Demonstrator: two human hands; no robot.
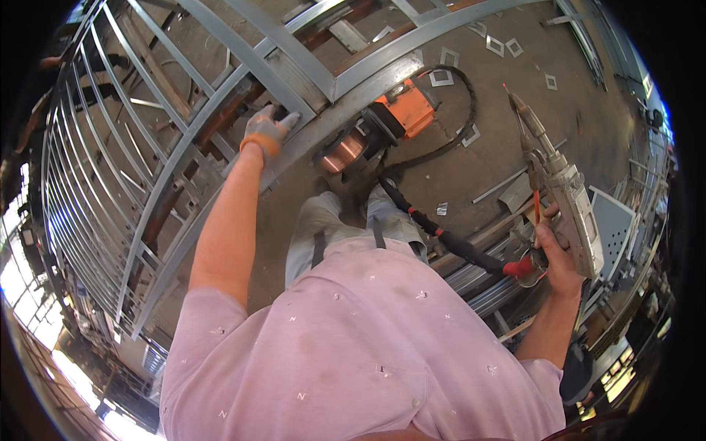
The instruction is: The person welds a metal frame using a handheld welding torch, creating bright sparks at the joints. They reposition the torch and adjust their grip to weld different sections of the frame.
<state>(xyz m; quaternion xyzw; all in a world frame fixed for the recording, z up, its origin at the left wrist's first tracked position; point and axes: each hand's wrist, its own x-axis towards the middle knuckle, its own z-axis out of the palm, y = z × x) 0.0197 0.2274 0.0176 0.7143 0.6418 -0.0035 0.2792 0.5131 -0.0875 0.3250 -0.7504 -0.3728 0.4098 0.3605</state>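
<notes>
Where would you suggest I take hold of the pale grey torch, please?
I'd probably take the torch by its rear part, coming from behind, where the right hand grips: the slim nozzle points forward, away from that hand, and the black cable comes in close by.

- On the pink shirt (360, 339), a single small white letter (301, 396), legible, repeats across the cloth;
- among these letters sit small dark-and-white motifs (382, 370), too tiny to make out as writing.
</notes>
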